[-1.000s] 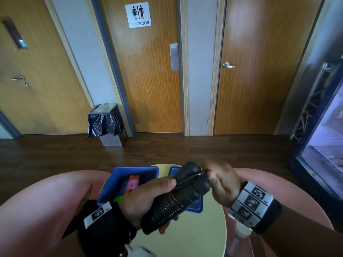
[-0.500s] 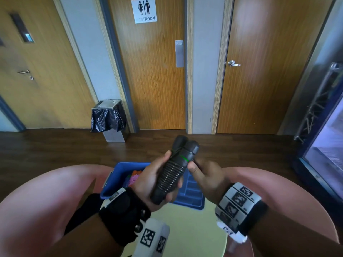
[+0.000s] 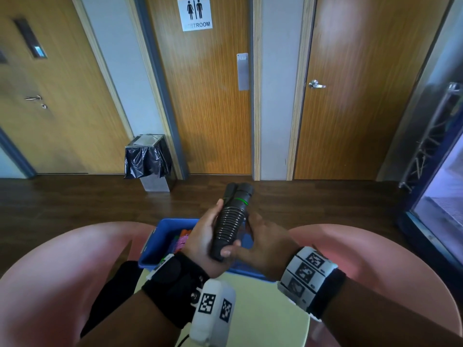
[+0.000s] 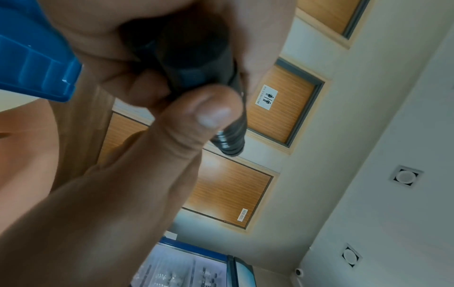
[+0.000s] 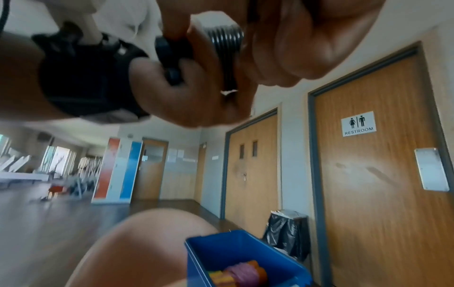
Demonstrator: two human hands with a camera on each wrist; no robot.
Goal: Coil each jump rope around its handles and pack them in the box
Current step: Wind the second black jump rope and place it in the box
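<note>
A black jump rope (image 3: 229, 221) is coiled tightly round its two handles, which point up and away with green rings near the top. My left hand (image 3: 206, 232) grips this bundle from the left, above the table. My right hand (image 3: 263, 240) is curled against its right side, with a thumb on its lower end. The coil (image 5: 227, 38) shows between both hands in the right wrist view. The handle end (image 4: 196, 58) fills the left wrist view. Behind the hands stands the blue box (image 3: 160, 240) with coloured coiled ropes (image 3: 181, 240) inside.
The box stands on a small pale yellow round table (image 3: 263, 314). Pink chair backs (image 3: 62, 271) curve on both sides. Beyond lie dark wood floor, a bin with a black liner (image 3: 147, 161), wooden doors, and a glass-front fridge (image 3: 441, 196) at the right.
The bundle has risen and tipped more upright. My right hand has left the rope end at the top of the handles and now lies lower, against the bundle's right side.
</note>
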